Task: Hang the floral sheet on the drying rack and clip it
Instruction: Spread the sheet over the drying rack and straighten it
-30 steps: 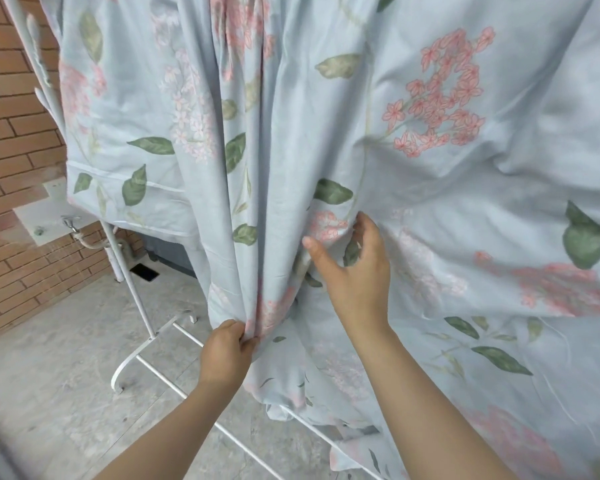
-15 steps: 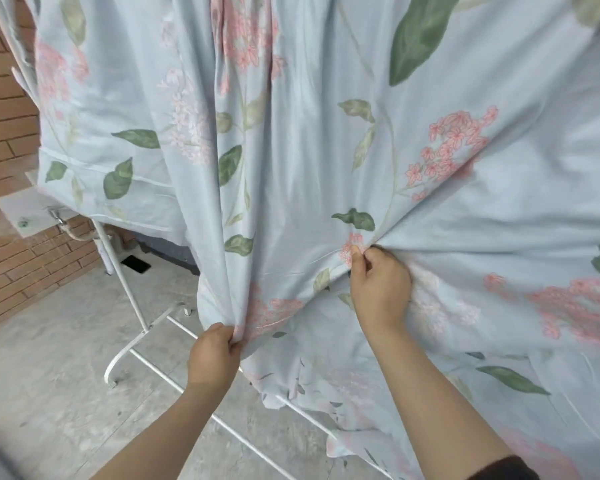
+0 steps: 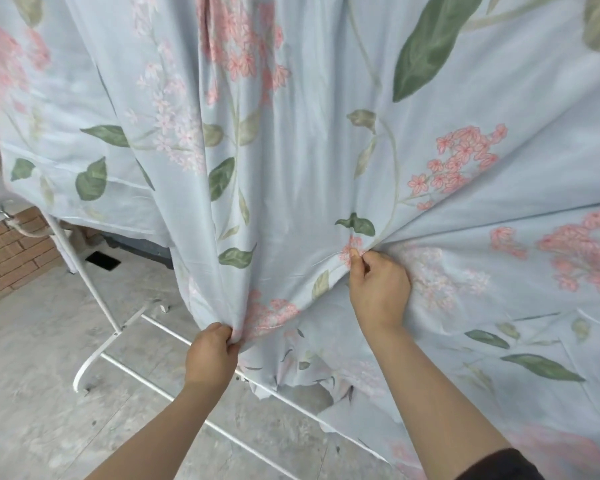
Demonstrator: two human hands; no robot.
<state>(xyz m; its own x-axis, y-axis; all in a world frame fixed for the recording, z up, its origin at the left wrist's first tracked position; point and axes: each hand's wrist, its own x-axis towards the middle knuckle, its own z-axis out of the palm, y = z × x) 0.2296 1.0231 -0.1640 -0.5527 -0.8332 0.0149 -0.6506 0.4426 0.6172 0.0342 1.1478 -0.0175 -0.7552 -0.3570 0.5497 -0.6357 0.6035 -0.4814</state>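
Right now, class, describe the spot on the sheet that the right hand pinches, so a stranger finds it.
The blue floral sheet hangs over a white rack. Right of centre, below a dark green leaf, the right hand pinches a pink blossom: the only one that creases fan out from.

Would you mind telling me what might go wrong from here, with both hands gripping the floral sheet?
The right hand pinches the floral sheet and taut folds fan out from it; a harder tug may drag the sheet off the drying rack, since no clips show.
The sheet's lower edge hangs close to the floor and could pick up dirt.
The left hand grips a bunched fold, which may dry creased.
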